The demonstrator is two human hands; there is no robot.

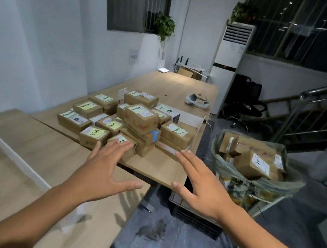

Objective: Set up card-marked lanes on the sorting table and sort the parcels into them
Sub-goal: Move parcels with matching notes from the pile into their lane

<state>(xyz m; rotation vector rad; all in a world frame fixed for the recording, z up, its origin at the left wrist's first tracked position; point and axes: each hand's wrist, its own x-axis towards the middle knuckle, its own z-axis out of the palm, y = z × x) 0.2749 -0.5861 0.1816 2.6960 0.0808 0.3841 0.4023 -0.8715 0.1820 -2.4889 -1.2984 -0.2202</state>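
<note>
Parcels (pixel 136 118) piled centre frame on the sorting table (pixel 159 170), yellow notes on most tops. Left hand (pixel 104 168) and right hand (pixel 200 187) stretched toward the pile from lower frame, fingers spread, holding nothing (left fingertips at the nearest box, contact unclear). More boxes in a bag (pixel 255 165), right of frame.

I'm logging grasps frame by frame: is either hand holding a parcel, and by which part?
Nothing is held. The left hand and the right hand reach, fingers spread and straight, toward the pile of brown cardboard parcels with yellow notes.
</note>
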